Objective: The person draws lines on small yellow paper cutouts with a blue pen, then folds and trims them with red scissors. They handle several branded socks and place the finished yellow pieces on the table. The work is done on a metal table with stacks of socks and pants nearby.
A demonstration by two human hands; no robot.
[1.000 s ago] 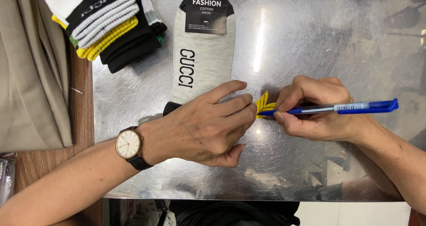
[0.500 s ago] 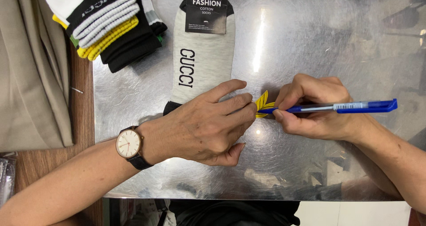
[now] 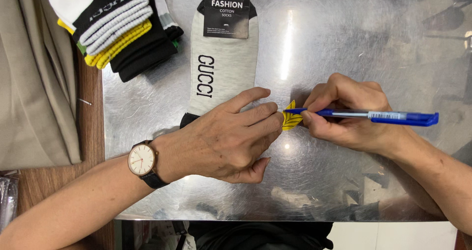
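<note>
Small yellow tag with dark stripes (image 3: 290, 118): sat near the middle of the shiny steel tabletop (image 3: 344, 43), just beside the dark lower end of the long pale-grey sock with a black card header (image 3: 221, 78). Was pinched at its left edge by the closed fingertips of the left hand (image 3: 221, 139), palm resting over the sock. Was met from the right by the curled right hand (image 3: 346, 112), clamped tight around a blue ballpoint pen (image 3: 388, 116), tip touching the tag. Probably best kept flat and taut, pressed lightly, right wrist braced on the metal.
</note>
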